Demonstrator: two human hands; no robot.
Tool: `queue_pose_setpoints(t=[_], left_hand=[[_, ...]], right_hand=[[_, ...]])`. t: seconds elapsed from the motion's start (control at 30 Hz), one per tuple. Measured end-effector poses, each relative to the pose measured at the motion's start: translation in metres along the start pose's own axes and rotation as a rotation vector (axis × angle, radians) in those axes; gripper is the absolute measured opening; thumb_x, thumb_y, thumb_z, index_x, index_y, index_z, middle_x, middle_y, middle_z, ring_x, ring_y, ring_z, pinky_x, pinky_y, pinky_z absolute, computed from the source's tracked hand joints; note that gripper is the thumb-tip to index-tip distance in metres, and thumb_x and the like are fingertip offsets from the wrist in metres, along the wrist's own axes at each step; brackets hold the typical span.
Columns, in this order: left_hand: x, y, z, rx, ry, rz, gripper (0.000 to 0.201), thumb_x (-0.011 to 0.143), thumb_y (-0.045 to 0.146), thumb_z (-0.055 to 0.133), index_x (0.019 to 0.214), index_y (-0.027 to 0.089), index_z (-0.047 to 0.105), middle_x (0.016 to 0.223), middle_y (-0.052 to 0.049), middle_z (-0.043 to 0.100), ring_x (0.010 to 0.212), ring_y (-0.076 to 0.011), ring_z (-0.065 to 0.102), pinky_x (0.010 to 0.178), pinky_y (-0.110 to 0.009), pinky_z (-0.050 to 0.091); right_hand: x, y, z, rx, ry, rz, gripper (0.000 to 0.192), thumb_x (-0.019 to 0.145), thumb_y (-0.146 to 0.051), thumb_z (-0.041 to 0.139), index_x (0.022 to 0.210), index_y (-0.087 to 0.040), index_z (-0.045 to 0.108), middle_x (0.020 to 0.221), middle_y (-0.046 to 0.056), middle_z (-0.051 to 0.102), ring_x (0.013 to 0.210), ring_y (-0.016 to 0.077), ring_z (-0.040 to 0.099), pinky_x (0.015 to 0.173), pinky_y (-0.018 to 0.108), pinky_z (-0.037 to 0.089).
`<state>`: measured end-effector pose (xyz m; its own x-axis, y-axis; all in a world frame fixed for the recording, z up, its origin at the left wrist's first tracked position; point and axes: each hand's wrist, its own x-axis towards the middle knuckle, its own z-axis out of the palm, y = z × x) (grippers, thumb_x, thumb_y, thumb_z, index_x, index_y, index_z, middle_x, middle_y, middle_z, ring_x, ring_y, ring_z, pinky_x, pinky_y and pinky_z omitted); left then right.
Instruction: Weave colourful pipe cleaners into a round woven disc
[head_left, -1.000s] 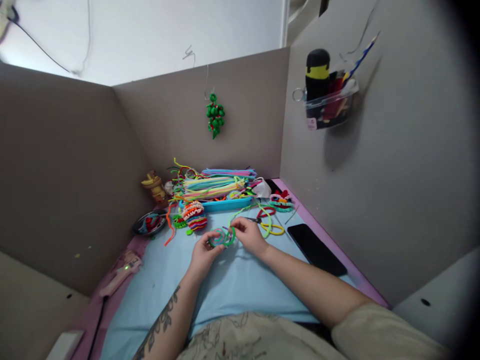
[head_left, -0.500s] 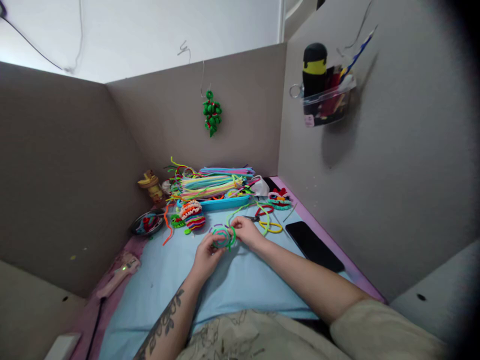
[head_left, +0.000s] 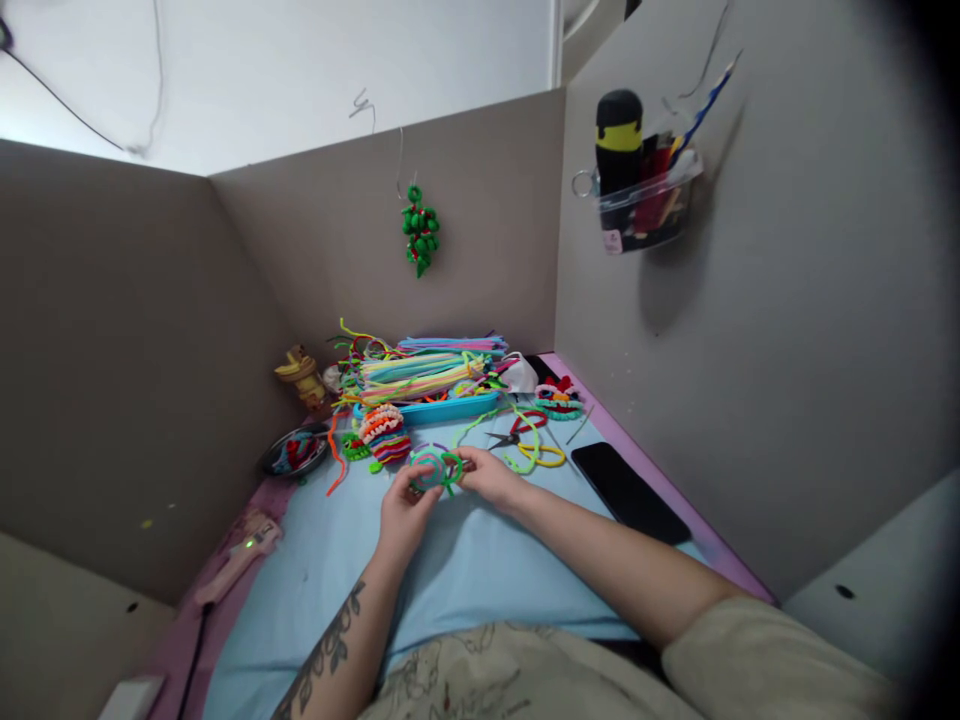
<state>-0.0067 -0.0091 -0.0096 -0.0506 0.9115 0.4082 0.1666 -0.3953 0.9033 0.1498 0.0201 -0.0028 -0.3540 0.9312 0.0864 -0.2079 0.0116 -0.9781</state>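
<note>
Over the blue cloth I hold a round coil of bent pipe cleaners, with teal, pink and purple turns and a green loop on its right side. My left hand is closed on the coil's left and lower edge, thumb and fingers pinching it. At the green pipe cleaner loop, my right hand pinches with its fingertips, which partly hide one another. Just beyond the right hand lie scissors with red and yellow handles, blades spread. A light green pipe cleaner curls across them.
Behind, a blue tray bears bundles of pipe cleaners. A striped fuzzy piece and a dark bowl are to the left, with a pink glue gun nearer. A black phone lies right. Grey partitions enclose the table.
Both hands and the coil have shifted slightly left. My right hand has moved off the scissors, so their blades now show. The camera view has tilted a little.
</note>
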Motion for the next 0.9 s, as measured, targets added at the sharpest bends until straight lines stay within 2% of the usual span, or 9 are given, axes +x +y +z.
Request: queue_pose_setpoints(t=[0.07,0.13,0.23,0.33,0.47,0.53,0.7,0.83,0.9], left_hand=[[0.001,0.000,-0.001,-0.052,0.042,-0.043,0.030,0.063,0.024,0.070,0.091,0.018,0.061,0.094,-0.005,0.060,0.088,-0.0191,0.057,0.077,-0.030,0.045],[0.003,-0.001,-0.002,-0.099,0.084,-0.083,0.034,0.061,0.024,0.071,0.092,0.017,0.060,0.095,-0.006,0.061,0.089,-0.0199,0.058,0.079,-0.032,0.045],[0.004,-0.001,-0.003,-0.154,0.105,-0.119,0.037,0.060,0.023,0.073,0.094,0.017,0.059,0.096,-0.006,0.061,0.090,-0.0198,0.058,0.080,-0.032,0.044],[0.004,-0.003,-0.002,-0.202,0.106,-0.127,0.038,0.059,0.021,0.073,0.094,0.017,0.059,0.096,-0.005,0.061,0.090,-0.0186,0.057,0.080,-0.031,0.044],[0.005,-0.003,0.000,-0.291,0.152,-0.162,0.039,0.056,0.019,0.075,0.092,0.018,0.060,0.094,-0.003,0.061,0.085,-0.0158,0.057,0.077,-0.029,0.043],[0.007,-0.001,-0.001,-0.358,0.205,-0.194,0.041,0.054,0.019,0.076,0.092,0.018,0.059,0.091,-0.002,0.061,0.079,-0.0139,0.057,0.073,-0.027,0.044],[0.011,0.006,-0.008,-0.551,0.295,-0.289,0.043,0.050,0.020,0.078,0.089,0.019,0.059,0.082,0.002,0.057,0.066,-0.0094,0.056,0.066,-0.025,0.044],[0.012,0.007,-0.011,-0.577,0.288,-0.297,0.045,0.049,0.020,0.078,0.090,0.018,0.058,0.082,0.001,0.057,0.066,-0.0093,0.056,0.066,-0.025,0.045],[0.012,0.007,-0.011,-0.553,0.289,-0.289,0.045,0.049,0.021,0.078,0.090,0.018,0.058,0.082,0.001,0.058,0.067,-0.0099,0.056,0.067,-0.026,0.045]], right_hand=[[-0.003,0.003,0.005,-0.012,0.023,-0.036,0.041,0.058,-0.018,0.063,0.097,-0.020,0.051,0.085,-0.001,0.057,0.063,0.0088,0.052,0.059,0.022,0.039],[-0.004,0.009,0.009,-0.076,0.110,-0.057,0.049,0.058,-0.019,0.065,0.101,-0.022,0.044,0.094,0.000,0.054,0.065,0.0090,0.053,0.059,0.023,0.041],[-0.002,0.022,0.012,-0.182,0.176,-0.074,0.037,0.060,-0.021,0.064,0.089,-0.021,0.040,0.078,-0.003,0.054,0.061,0.0096,0.052,0.057,0.023,0.041],[0.001,0.028,0.013,-0.170,0.122,-0.108,0.025,0.065,-0.020,0.058,0.080,-0.021,0.038,0.061,-0.008,0.048,0.056,0.0099,0.050,0.055,0.022,0.040],[-0.001,0.022,0.013,-0.135,0.068,-0.172,0.021,0.066,-0.016,0.054,0.078,-0.021,0.038,0.057,-0.009,0.043,0.053,0.0081,0.045,0.054,0.020,0.037],[-0.007,0.016,0.014,-0.154,-0.025,-0.190,0.021,0.066,-0.013,0.053,0.079,-0.021,0.038,0.059,-0.009,0.042,0.053,0.0072,0.042,0.052,0.019,0.034],[-0.020,0.004,0.013,-0.401,-0.497,-0.199,0.021,0.062,-0.008,0.055,0.073,-0.019,0.042,0.061,-0.008,0.042,0.053,0.0060,0.038,0.050,0.017,0.030],[-0.018,0.001,0.009,-0.416,-0.587,-0.168,0.019,0.063,-0.009,0.056,0.073,-0.019,0.042,0.059,-0.008,0.042,0.052,0.0056,0.038,0.048,0.017,0.030],[-0.015,0.001,0.007,-0.365,-0.526,-0.139,0.018,0.067,-0.017,0.059,0.077,-0.019,0.044,0.058,-0.008,0.044,0.051,0.0061,0.039,0.048,0.018,0.030]])
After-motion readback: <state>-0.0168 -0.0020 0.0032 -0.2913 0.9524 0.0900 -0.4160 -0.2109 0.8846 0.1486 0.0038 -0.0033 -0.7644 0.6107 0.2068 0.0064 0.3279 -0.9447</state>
